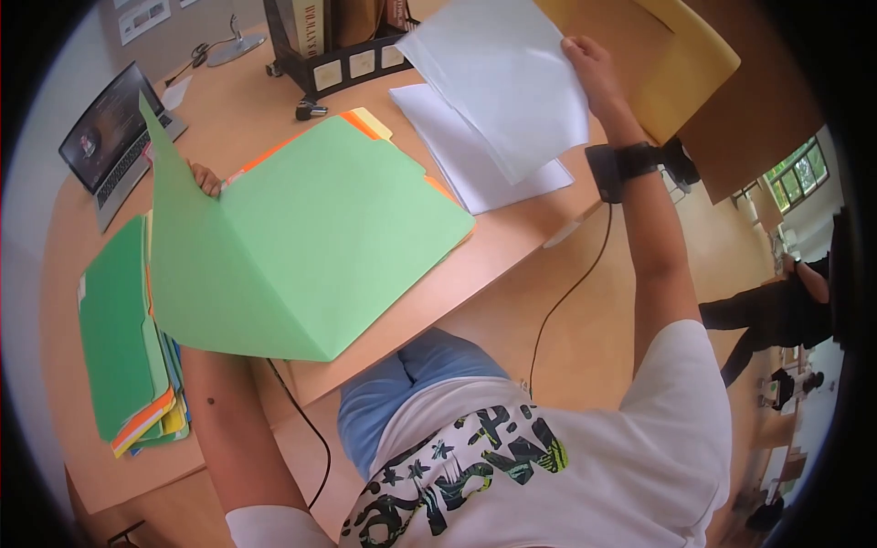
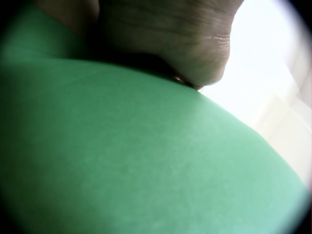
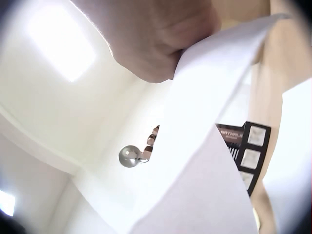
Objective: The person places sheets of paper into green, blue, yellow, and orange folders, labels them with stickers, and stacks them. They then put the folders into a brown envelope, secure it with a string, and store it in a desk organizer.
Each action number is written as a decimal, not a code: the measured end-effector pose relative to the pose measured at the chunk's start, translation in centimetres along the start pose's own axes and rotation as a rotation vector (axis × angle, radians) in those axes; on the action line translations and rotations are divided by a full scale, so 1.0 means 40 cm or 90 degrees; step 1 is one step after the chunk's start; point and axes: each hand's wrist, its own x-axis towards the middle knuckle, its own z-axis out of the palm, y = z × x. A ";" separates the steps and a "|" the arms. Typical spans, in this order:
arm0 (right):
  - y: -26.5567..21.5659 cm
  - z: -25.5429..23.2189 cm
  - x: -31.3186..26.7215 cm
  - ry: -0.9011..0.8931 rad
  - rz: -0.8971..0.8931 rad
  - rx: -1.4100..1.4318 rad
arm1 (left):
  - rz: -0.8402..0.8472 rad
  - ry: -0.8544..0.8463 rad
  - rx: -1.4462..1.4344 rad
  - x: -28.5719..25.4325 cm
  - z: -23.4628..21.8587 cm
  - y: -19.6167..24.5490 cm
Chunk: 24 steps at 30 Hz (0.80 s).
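A light green file folder (image 1: 347, 210) lies spread at the table's front edge, its left cover raised. My left hand (image 1: 206, 179) holds that cover near the fold; most of the hand is hidden behind it. The left wrist view has the hand (image 2: 180, 39) right against the green card (image 2: 146, 146). Orange and yellow folder edges (image 1: 370, 123) stick out beneath the folder. My right hand (image 1: 594, 73) pinches a few white paper sheets (image 1: 512, 82) by their right edge, above the table. Under them lies a white paper stack (image 1: 457, 173). In the right wrist view the held sheets (image 3: 195, 146) hang down, bent.
A pile of coloured folders (image 1: 114, 329) lies at the left, near a laptop (image 1: 119, 137). Behind stand a black book rack (image 1: 320, 82) and a lamp base (image 1: 236, 50). A yellow folder (image 1: 685, 73) is at the right. Cables hang by the table; another person (image 1: 776, 301) is beyond.
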 end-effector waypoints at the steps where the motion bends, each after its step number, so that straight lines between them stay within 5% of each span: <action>1: -0.026 0.009 -0.003 -0.035 0.036 0.053 | 0.012 -0.005 -0.009 0.000 0.000 -0.005; 7: -0.115 0.209 -0.141 -0.260 0.183 0.229 | 0.089 -0.043 -0.059 -0.013 0.027 -0.024; 15: -0.106 0.484 -0.360 -0.342 0.197 0.119 | 0.140 -0.084 -0.087 -0.014 0.034 -0.022; 24: -0.112 0.471 -0.378 -0.411 0.138 0.012 | 0.168 -0.117 -0.090 0.009 0.009 -0.010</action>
